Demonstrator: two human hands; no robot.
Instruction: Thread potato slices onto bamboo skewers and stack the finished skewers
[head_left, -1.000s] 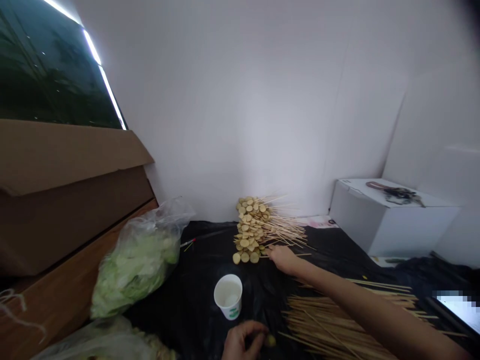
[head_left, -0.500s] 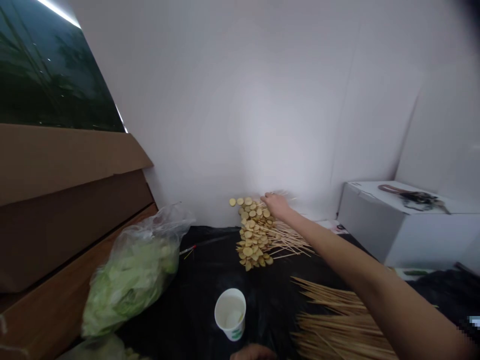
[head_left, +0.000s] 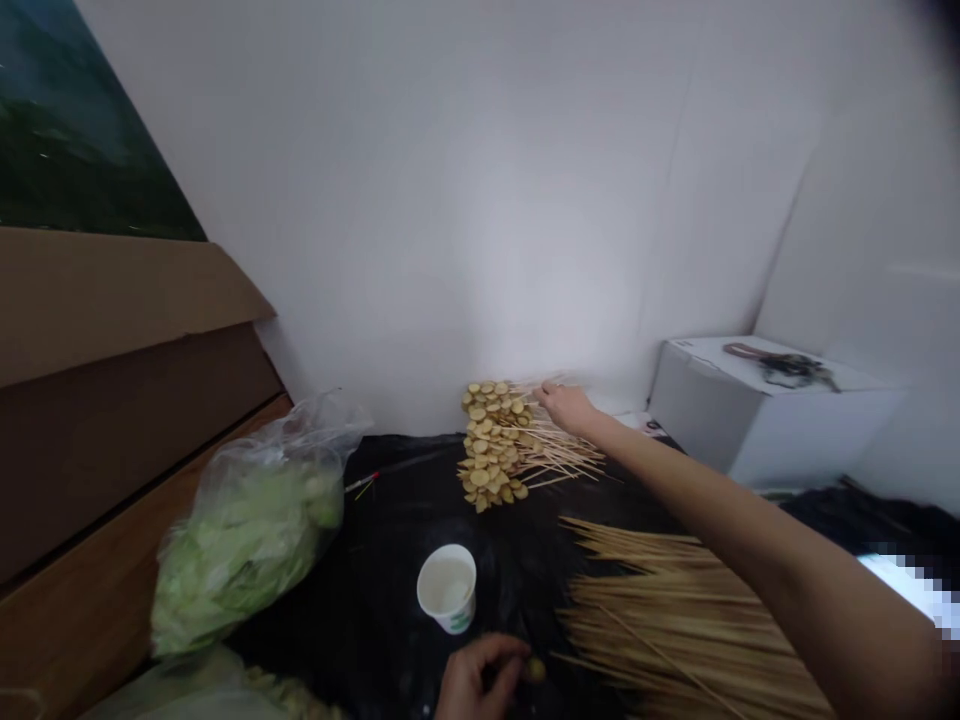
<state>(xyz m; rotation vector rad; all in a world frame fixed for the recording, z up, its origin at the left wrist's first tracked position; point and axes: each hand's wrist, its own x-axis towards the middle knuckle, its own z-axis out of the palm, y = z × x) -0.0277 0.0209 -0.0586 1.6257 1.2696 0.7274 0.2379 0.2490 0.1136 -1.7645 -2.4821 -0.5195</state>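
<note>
And here is the right hand (head_left: 566, 408), stretched far forward, fingers drawn together over the thin pale wooden sticks (head_left: 566, 455) at the far end of the pile; whether they grip one, I cannot tell. Those sticks run leftward into a heap of round, pale yellow food slices (head_left: 487, 445), layered in a column close to the wall. Down at the near edge, the left hand (head_left: 472, 682) is curled, thumb and forefinger bent towards each other, a small blurred yellowish piece (head_left: 535, 668) right at the fingertips; whether it is pinched or merely touched is unclear.

Just beyond that hand stands a white paper cup with a green print (head_left: 448, 592), open at the top. Right of it, under the reaching forearm, lies a broad bundle of bare tan wooden skewers (head_left: 660, 625). All this sits on a wrinkled black plastic sheet (head_left: 375, 590).

Over on the left, a clear plastic bag of pale green leafy vegetable (head_left: 247, 540) slumps beside a brown cardboard box (head_left: 120, 300). Far right, a white box (head_left: 772, 425) carries a dark tangled object with a strap (head_left: 784, 365). Behind everything, a plain white wall (head_left: 420, 200).
</note>
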